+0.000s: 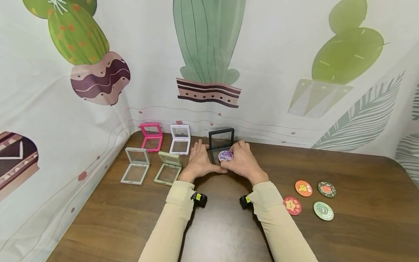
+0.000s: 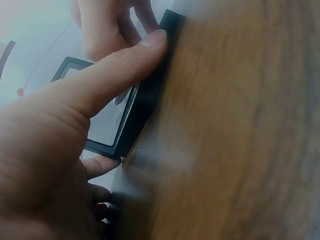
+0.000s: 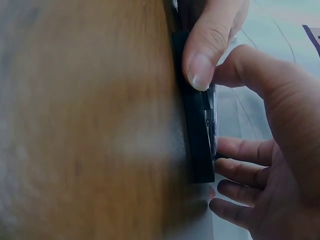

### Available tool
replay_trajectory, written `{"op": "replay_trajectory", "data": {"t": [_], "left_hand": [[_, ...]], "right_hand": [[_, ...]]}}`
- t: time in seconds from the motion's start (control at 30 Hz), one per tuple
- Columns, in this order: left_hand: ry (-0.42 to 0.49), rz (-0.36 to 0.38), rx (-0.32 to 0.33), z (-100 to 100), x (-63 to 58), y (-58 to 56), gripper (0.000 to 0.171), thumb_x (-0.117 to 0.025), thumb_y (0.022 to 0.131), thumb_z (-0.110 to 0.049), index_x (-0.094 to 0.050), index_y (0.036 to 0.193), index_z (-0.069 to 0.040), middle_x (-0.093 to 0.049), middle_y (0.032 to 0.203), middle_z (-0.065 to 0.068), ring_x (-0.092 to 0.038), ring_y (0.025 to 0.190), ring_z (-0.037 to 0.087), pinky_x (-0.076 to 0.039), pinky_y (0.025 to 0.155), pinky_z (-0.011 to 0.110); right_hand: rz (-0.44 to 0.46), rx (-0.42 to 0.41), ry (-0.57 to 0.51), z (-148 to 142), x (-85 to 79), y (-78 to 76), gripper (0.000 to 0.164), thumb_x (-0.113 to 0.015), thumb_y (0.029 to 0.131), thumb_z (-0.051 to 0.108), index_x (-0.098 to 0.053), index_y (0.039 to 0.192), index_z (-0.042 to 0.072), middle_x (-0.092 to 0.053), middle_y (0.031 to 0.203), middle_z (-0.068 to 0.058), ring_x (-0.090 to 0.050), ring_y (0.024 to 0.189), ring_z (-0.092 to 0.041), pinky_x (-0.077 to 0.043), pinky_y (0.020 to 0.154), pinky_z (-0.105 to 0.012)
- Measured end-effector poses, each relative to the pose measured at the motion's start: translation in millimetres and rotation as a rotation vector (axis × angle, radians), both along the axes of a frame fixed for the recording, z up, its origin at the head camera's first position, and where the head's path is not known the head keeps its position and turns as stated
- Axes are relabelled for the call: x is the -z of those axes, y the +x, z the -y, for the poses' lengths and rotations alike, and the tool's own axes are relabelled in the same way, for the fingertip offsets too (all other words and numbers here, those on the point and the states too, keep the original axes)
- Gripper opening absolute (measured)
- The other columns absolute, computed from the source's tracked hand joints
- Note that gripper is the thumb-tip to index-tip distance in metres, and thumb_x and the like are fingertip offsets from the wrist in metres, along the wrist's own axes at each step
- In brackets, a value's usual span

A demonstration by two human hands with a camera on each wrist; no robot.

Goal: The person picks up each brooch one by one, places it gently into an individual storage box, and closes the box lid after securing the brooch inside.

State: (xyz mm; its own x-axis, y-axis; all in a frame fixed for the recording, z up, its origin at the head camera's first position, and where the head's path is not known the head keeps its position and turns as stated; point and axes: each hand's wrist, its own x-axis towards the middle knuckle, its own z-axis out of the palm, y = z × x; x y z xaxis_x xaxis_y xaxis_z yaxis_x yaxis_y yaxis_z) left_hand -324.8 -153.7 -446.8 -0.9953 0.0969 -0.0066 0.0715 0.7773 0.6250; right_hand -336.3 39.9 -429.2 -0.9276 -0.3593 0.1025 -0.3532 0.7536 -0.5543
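A black hinged display frame (image 1: 221, 138) stands on the table, its lid raised and its lower half flat. My left hand (image 1: 200, 160) holds the lower half at its left side, the thumb (image 2: 125, 62) along the front edge. My right hand (image 1: 243, 160) pinches a round purple badge (image 1: 226, 156) between thumb and fingers, right over the clear film of the lower half. In the right wrist view the badge (image 3: 215, 120) shows edge-on close over the black frame (image 3: 197, 135), and the left thumb (image 3: 202, 65) lies at its front edge.
Left of my hands stand several raised-lid frames: pink (image 1: 152, 137), white (image 1: 180, 139), grey (image 1: 135, 166) and green (image 1: 168, 168). To the right lie round badges: orange (image 1: 303, 188), dark green (image 1: 326, 189), red (image 1: 292, 206) and light green (image 1: 323, 211). A cactus-print cloth (image 1: 268, 54) hangs behind the table.
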Motion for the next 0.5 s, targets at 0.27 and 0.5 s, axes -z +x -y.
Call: {"op": "replay_trajectory", "data": {"t": [0.27,0.5], "left_hand": [[-0.005,-0.004,0.004,0.1,0.9,-0.5,0.117,-0.102,0.065,-0.046,-0.041,0.150,0.007,-0.009,0.171,0.034,-0.006,0.160,0.045,-0.004,0.130,0.047],[-0.006,0.008,0.004,0.4,0.5,-0.4,0.117,-0.101,0.065,-0.047,-0.041,0.151,0.006,-0.008,0.171,0.033,-0.005,0.160,0.045,-0.004,0.130,0.047]], "right_hand": [[-0.014,0.019,0.005,3.3,3.1,-1.6,0.056,-0.079,0.078,0.031,-0.064,0.116,-0.006,-0.053,0.118,-0.017,-0.046,0.112,-0.034,-0.051,0.094,-0.045],[-0.022,0.025,0.001,5.8,4.0,-1.3,0.056,-0.083,0.083,0.031,-0.064,0.119,-0.007,-0.053,0.123,-0.020,-0.046,0.114,-0.035,-0.051,0.097,-0.046]]}}
